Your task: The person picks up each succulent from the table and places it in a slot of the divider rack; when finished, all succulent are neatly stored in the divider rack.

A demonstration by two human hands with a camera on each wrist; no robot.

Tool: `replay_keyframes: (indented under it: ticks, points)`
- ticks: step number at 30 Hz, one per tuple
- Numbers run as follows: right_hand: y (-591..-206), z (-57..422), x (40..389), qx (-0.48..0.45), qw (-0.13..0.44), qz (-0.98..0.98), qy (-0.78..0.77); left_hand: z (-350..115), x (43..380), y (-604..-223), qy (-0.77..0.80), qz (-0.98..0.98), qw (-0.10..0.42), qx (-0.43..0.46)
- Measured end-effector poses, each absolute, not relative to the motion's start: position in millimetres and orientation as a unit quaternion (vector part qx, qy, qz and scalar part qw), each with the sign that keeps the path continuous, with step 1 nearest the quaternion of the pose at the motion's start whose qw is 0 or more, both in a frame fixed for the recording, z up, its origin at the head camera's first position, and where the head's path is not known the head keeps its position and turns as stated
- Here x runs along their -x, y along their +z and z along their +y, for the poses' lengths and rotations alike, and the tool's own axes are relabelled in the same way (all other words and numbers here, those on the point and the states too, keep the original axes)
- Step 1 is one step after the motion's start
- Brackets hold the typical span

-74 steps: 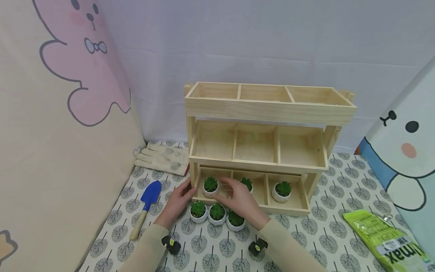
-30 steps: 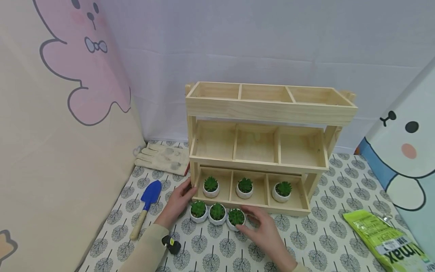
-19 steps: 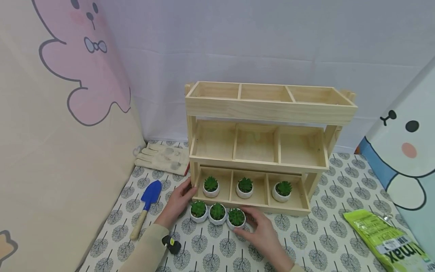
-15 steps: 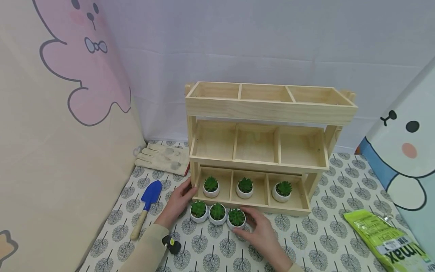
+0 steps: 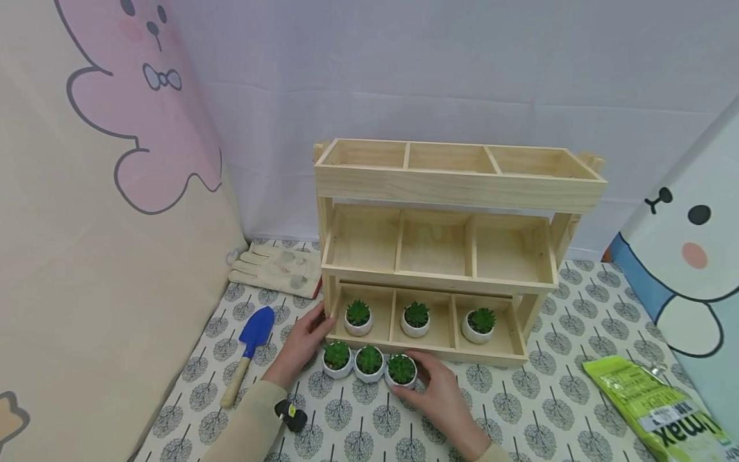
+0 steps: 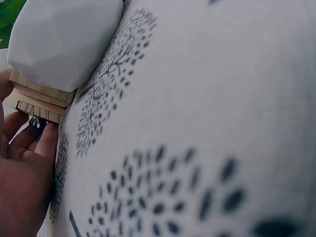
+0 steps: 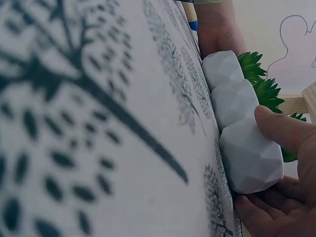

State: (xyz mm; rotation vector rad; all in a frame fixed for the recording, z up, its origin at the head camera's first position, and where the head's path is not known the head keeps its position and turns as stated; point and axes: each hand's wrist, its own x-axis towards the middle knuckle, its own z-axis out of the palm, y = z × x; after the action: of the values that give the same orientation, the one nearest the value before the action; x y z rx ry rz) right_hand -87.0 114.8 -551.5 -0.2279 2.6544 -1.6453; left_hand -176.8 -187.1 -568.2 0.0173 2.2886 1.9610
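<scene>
My right hand (image 5: 439,391) holds a small potted succulent (image 5: 401,370) in a white faceted pot. It is the rightmost of three standing in a row on the table, thumb on the near side and fingers at the far side. Left of it are the middle succulent (image 5: 369,361) and the left succulent (image 5: 337,357). My left hand (image 5: 302,340) grips the left end of the wooden shelf (image 5: 462,192), with fingers curled at its corner in the left wrist view. Three more succulents stand in the lowest tier, one per compartment: left (image 5: 358,316), middle (image 5: 416,318), right (image 5: 479,323).
A blue hand trowel (image 5: 254,333) with a wooden handle lies to the left. Behind it are cream work gloves (image 5: 277,266). A green bag (image 5: 658,410) lies at the front right. Printed cloth walls enclose the table's back and sides.
My right hand has drawn back from the left compartment of the lowest tier to the rightmost pot of the front row, and its fingers have closed around it. My left hand stays put.
</scene>
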Motion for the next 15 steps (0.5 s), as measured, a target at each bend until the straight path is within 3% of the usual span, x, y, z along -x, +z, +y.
replay_keyframes:
  ticks: [15]
  points:
    - [-552.0,115.6,86.4,0.059,0.021,0.834,-0.548,-187.2,177.5,-568.5,0.639,0.766,0.069,0.007]
